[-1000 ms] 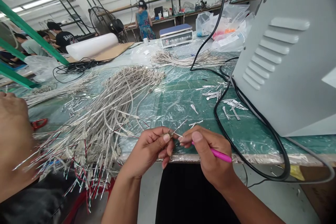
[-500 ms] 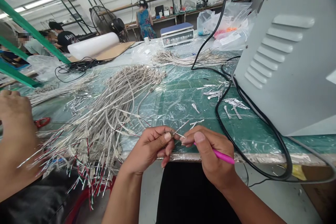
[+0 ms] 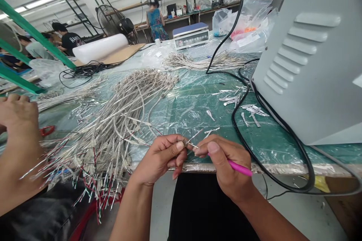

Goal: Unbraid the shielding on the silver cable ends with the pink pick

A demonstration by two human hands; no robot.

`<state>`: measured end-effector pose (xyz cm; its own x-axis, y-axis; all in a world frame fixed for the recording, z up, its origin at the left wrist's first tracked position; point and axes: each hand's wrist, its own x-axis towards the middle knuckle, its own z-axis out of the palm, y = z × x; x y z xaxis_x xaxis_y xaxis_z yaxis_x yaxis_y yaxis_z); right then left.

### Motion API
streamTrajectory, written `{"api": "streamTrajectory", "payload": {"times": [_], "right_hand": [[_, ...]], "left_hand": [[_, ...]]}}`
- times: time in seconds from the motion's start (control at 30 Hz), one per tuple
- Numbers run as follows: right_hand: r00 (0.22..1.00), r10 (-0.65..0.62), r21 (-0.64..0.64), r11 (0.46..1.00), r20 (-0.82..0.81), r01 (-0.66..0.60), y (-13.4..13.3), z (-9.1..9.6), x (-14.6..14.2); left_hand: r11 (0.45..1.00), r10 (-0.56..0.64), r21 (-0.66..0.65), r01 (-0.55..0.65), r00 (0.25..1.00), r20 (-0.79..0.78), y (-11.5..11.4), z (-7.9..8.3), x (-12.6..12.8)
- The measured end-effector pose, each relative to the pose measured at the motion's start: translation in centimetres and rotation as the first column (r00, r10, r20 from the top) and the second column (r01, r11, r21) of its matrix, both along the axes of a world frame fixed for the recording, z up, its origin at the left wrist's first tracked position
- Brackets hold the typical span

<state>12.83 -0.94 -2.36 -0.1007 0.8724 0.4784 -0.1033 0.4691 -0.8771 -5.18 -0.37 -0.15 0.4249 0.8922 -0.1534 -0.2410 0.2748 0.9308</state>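
Near the table's front edge, my left hand (image 3: 166, 154) pinches the end of a thin cable, and a foil-like strip (image 3: 195, 135) sticks out past the fingertips. My right hand (image 3: 229, 162) is closed around a pink-handled tool (image 3: 240, 167) held like a pen. Its thin metal tip (image 3: 193, 145) reaches the cable end at my left fingertips. The exact contact is too small to make out. Left of my hands lies a large heap of pale grey cables (image 3: 124, 109), with stripped red, green and white wire ends (image 3: 93, 184) hanging over the edge.
At the far left is a co-worker's arm (image 3: 21, 135) beside red-handled scissors or pliers (image 3: 47, 130). A grey metal housing (image 3: 311, 64) stands right, with a black cord (image 3: 234, 116) looping before it. Foil scraps (image 3: 254, 111) lie on the green mat. Behind stands a scale (image 3: 190, 35).
My hands stay nearly in place, with only a slight shift of the tool tip at the cable end. The co-worker's hand at the left has moved slightly to the right.
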Motion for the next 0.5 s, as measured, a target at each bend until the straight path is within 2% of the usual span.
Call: {"api": "streamTrajectory", "payload": {"times": [0.33,0.5], "right_hand": [[0.997,0.069,-0.038,0.997,-0.022,-0.069,0.10,0.06,0.25],[0.981,0.173,-0.112,0.977,-0.089,-0.182,0.39,0.41,0.73]], "left_hand": [[1.000,0.021,-0.005,-0.021,1.000,0.015,-0.16,-0.23,-0.08],[1.000,0.019,-0.010,-0.019,1.000,0.020,-0.33,-0.38,-0.26]]}}
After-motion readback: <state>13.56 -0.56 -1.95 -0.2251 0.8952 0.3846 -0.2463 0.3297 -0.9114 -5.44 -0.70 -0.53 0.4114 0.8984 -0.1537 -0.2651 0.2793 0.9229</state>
